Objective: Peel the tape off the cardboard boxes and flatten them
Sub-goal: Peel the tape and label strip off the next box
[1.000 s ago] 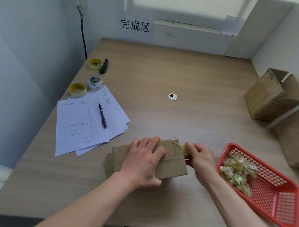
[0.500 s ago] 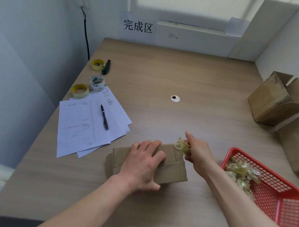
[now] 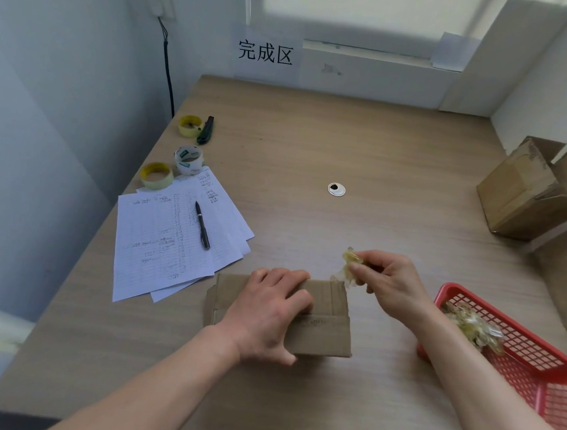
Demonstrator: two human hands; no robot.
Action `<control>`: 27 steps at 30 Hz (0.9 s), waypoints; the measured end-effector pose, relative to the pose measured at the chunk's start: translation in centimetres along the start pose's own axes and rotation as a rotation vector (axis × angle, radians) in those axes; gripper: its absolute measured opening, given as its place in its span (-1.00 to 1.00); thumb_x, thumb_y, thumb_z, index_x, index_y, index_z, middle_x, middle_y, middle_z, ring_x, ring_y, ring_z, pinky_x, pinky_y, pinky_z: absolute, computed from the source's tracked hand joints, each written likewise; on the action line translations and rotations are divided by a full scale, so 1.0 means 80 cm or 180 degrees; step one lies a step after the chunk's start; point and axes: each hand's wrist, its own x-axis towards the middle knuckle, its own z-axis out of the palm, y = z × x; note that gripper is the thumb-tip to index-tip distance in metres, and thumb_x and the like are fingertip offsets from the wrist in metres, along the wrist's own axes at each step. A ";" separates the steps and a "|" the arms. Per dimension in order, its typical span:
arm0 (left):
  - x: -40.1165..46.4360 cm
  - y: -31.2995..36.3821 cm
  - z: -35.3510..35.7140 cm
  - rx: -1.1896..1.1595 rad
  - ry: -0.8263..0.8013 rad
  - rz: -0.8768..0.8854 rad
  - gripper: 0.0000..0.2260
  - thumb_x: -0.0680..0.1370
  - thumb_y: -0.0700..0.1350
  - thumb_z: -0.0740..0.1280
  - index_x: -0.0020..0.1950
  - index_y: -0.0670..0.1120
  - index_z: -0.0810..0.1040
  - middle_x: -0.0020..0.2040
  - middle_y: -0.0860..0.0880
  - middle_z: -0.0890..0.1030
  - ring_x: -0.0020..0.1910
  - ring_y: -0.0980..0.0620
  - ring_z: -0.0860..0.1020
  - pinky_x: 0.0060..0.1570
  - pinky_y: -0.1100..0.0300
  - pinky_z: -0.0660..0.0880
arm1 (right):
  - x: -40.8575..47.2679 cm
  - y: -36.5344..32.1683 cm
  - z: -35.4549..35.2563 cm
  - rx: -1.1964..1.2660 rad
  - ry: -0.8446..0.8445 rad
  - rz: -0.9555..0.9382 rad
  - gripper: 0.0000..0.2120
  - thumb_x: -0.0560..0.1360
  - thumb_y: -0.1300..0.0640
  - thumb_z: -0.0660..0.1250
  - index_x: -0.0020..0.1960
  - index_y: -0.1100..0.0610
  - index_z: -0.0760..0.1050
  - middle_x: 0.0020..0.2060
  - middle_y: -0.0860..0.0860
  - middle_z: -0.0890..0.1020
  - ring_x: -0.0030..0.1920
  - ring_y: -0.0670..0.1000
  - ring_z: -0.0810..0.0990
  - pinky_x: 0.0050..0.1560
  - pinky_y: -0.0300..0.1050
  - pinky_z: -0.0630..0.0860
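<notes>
Left hand [image 3: 268, 315] lies flat on the cardboard box [image 3: 320, 317] at the table's near edge, fingers spread. Right hand [image 3: 386, 284] pinches a crumpled tape wad [image 3: 348, 266] just right of it, near the red basket [image 3: 529, 365].

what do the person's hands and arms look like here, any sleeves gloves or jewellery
Both arms are bare right up to the bottom edge of the picture: no sleeve shows on either. The left hand and right hand wear no gloves, and no ring, watch or bracelet shows on the fingers or wrists. The nails look short and unpainted. No markings or cables show on them.
</notes>
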 end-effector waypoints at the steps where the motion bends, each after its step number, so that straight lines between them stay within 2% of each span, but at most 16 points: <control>1: 0.000 0.000 0.000 -0.0007 0.0011 0.0005 -0.37 0.11 0.29 0.49 0.08 0.09 0.41 0.40 -0.01 0.38 0.30 -0.09 0.39 0.20 -0.02 0.33 | 0.005 0.000 0.001 0.0111 -0.0134 0.0173 -0.81 0.55 0.25 0.39 0.02 -0.02 0.66 -0.38 -0.07 0.64 -0.35 -0.14 0.57 -0.37 -0.27 0.48; 3: -0.001 0.002 0.001 0.0001 0.0038 0.0025 -0.37 0.10 0.29 0.48 0.06 0.08 0.40 0.38 -0.03 0.40 0.27 -0.10 0.41 0.18 -0.03 0.36 | 0.014 0.006 0.007 0.0495 -0.0265 0.0677 -0.78 0.57 0.22 0.37 0.15 -0.03 0.55 -0.39 -0.03 0.63 -0.34 -0.05 0.61 -0.38 -0.18 0.51; 4: -0.001 0.003 0.001 -0.0001 0.0047 0.0034 -0.36 0.09 0.29 0.48 0.05 0.08 0.40 0.38 -0.04 0.41 0.26 -0.11 0.42 0.17 -0.04 0.38 | 0.018 0.009 0.010 0.0679 -0.0244 0.0943 -0.79 0.57 0.20 0.37 0.15 -0.01 0.50 -0.40 -0.02 0.62 -0.36 -0.03 0.61 -0.40 -0.16 0.52; 7: -0.002 0.004 0.004 -0.0001 0.0075 0.0046 -0.35 0.07 0.30 0.48 0.05 0.07 0.40 0.36 -0.05 0.43 0.23 -0.11 0.45 0.14 -0.04 0.40 | 0.023 0.015 0.023 0.0705 -0.0132 0.1379 -0.93 0.58 0.15 0.37 -0.05 0.14 0.54 -0.42 -0.01 0.55 -0.44 -0.06 0.55 -0.48 -0.16 0.45; 10: -0.005 0.005 0.006 -0.0034 0.0068 0.0079 -0.35 0.07 0.30 0.47 0.05 0.08 0.40 0.36 -0.04 0.42 0.23 -0.11 0.43 0.15 -0.01 0.32 | 0.023 0.016 0.031 0.0350 -0.0205 0.1322 -0.65 0.60 -0.02 0.31 -0.25 0.18 0.56 -0.46 -0.02 0.52 -0.49 -0.07 0.49 -0.50 -0.18 0.40; 12: -0.007 0.005 0.008 0.0022 0.0066 0.0121 -0.35 0.07 0.31 0.45 0.06 0.09 0.39 0.36 -0.04 0.41 0.23 -0.10 0.43 0.14 0.02 0.26 | 0.021 0.011 0.030 0.0070 -0.0392 0.1224 -0.53 0.57 -0.18 0.29 -0.26 0.19 0.63 -0.49 -0.05 0.55 -0.49 -0.07 0.47 -0.49 -0.18 0.41; 14: -0.009 0.006 0.008 0.0047 0.0053 0.0130 -0.34 0.06 0.31 0.45 0.06 0.09 0.38 0.35 -0.04 0.41 0.22 -0.11 0.43 0.13 0.02 0.25 | 0.021 0.005 0.024 -0.0173 -0.0750 0.1147 -0.47 0.41 -0.34 0.36 -0.22 0.16 0.66 -0.48 -0.07 0.54 -0.47 -0.05 0.49 -0.43 -0.17 0.44; 16: -0.011 0.006 0.008 0.0034 0.0058 0.0137 -0.34 0.06 0.30 0.46 0.05 0.08 0.38 0.34 -0.05 0.42 0.21 -0.12 0.43 0.13 0.01 0.26 | 0.023 0.004 0.016 -0.0464 -0.1201 0.0998 -0.53 0.30 -0.32 0.43 -0.20 0.11 0.68 -0.44 -0.09 0.55 -0.39 -0.08 0.53 -0.37 -0.17 0.49; 18: -0.014 0.008 0.010 0.0039 0.0038 0.0155 -0.35 0.07 0.29 0.46 0.06 0.07 0.40 0.35 -0.05 0.42 0.23 -0.12 0.42 0.15 -0.01 0.29 | 0.023 0.008 0.012 -0.0594 -0.1394 0.0954 -0.63 0.38 -0.20 0.45 -0.22 0.14 0.68 -0.45 -0.08 0.55 -0.37 -0.07 0.54 -0.33 -0.15 0.54; 21: -0.018 0.017 0.017 0.0062 -0.0014 0.0198 -0.35 0.08 0.25 0.47 0.07 0.06 0.40 0.36 -0.07 0.42 0.27 -0.15 0.42 0.19 -0.04 0.31 | 0.021 0.022 0.018 -0.0550 -0.1147 0.1158 -0.60 0.55 -0.07 0.38 -0.30 0.22 0.63 -0.50 0.00 0.49 -0.44 0.01 0.50 -0.35 -0.08 0.54; 24: -0.018 0.020 0.020 0.0091 -0.0046 0.0203 -0.35 0.08 0.24 0.48 0.08 0.06 0.39 0.35 -0.08 0.43 0.27 -0.16 0.42 0.20 -0.05 0.31 | 0.018 0.033 0.034 -0.0883 -0.0748 0.1186 -0.55 0.59 -0.09 0.32 -0.27 0.25 0.61 -0.51 0.04 0.50 -0.49 0.04 0.51 -0.40 -0.06 0.51; 27: -0.017 0.021 0.020 0.0081 -0.0060 0.0198 -0.35 0.08 0.24 0.47 0.08 0.06 0.40 0.35 -0.08 0.43 0.28 -0.15 0.42 0.21 -0.05 0.33 | 0.012 0.041 0.037 -0.1060 -0.0451 0.1235 -0.51 0.61 -0.08 0.27 -0.35 0.24 0.51 -0.55 0.05 0.52 -0.53 0.03 0.52 -0.49 -0.12 0.51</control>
